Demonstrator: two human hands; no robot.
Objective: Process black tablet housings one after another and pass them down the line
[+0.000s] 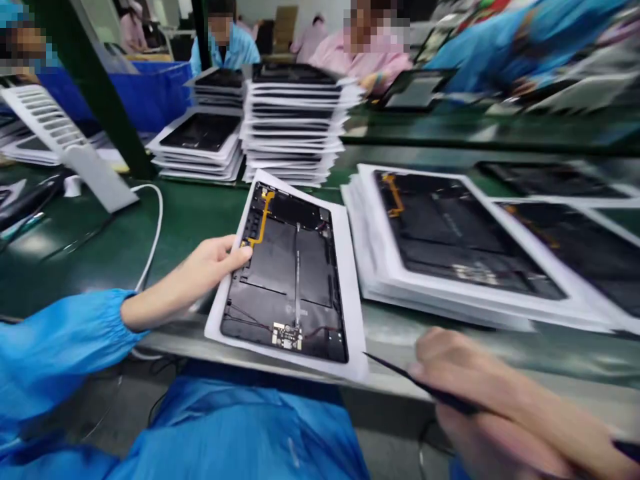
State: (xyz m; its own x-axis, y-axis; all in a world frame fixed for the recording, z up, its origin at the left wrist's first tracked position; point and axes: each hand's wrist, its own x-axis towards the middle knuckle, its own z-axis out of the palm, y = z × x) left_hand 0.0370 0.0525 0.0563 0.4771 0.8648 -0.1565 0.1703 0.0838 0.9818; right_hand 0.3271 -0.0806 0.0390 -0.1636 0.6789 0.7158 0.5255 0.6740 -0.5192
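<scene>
My left hand point(220, 263) grips the left edge of a black tablet back cover point(280, 273) lying on a white sheet point(356, 300), its thumb on the cover's rim. An orange flex cable point(261, 223) runs along the cover's upper left, and a small circuit board point(287, 335) sits at its lower middle. The cover is tilted toward me at the table's front edge. My right hand point(465, 380), blurred, is closed around black tweezers point(430, 387). Their thin tip points left, near the sheet's lower right corner.
A stack of sheets topped by a tablet cover point(450, 227) stands to the right, with another cover point(580, 247) beyond. Taller stacks point(295, 127) rise behind. A slotted white stand point(95, 173) and white cable point(159, 227) lie left, near a green post point(95, 80). Several people work across the table.
</scene>
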